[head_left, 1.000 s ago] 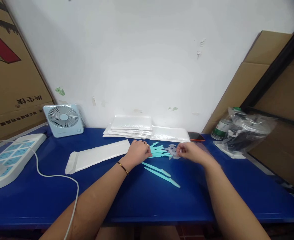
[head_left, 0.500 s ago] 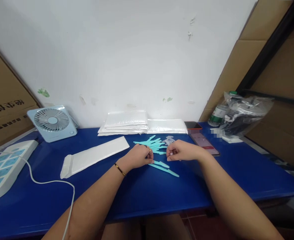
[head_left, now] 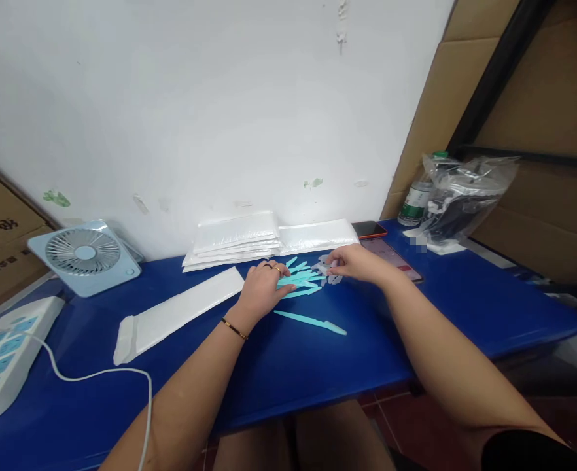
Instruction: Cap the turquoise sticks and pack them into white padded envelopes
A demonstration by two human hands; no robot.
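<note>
A loose pile of turquoise eyebrow razors lies on the blue table. My left hand rests over the left end of that pile, thumb and fingers apart, touching the handles. Nearer the table's front edge, a single razor lies by itself. Small translucent greyish caps are heaped just right of the razors. Above this heap, my right hand has its thumb and fingers curled in and closed around a cap; the fingertips partly hide it.
A flat white padded mailer lies to the left. Stacked mailers sit against the wall. Phones lie behind my right arm, with a bottle beyond. A fan and a power strip stand at left; a cable crosses my left forearm.
My left hand has moved back onto the razor pile, leaving one razor lying apart in front instead of two. My right hand has moved to the heap of caps. The camera view has shifted.
</note>
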